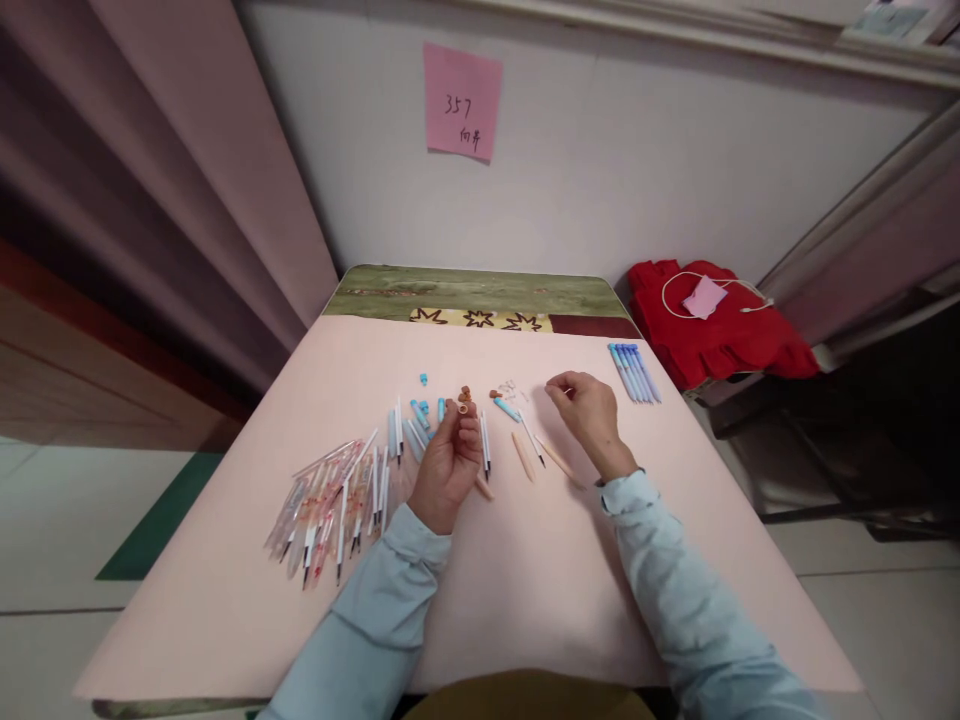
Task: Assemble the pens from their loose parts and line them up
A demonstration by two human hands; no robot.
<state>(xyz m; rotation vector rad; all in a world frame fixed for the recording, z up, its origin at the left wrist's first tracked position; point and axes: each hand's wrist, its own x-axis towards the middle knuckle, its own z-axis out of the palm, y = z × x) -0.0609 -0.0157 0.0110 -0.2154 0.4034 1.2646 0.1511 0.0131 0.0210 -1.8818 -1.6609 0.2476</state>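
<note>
My left hand (pixel 444 465) is closed, palm up, around what looks like a peach pen barrel (pixel 463 408). Only its round open end shows above the fingers. To the right, my right hand (pixel 592 412) pinches thumb and fingertips together; anything between them is too small to make out. Small clear-white bits (pixel 511 391) lie just left of those fingertips. Between the hands are a blue pen grip (pixel 506 408), a white refill (pixel 532 438) with a dark tip, and peach barrels (pixel 523 457). Small brown pieces (pixel 466 393) sit behind my left fingertips.
A pile of clear barrels and white refills (pixel 330 500) covers the table's left side. A small blue piece (pixel 424 379) lies farther back. Several blue pens (pixel 634 374) are lined up at the right edge. Beyond them is red cloth (pixel 720 340) with a white cable.
</note>
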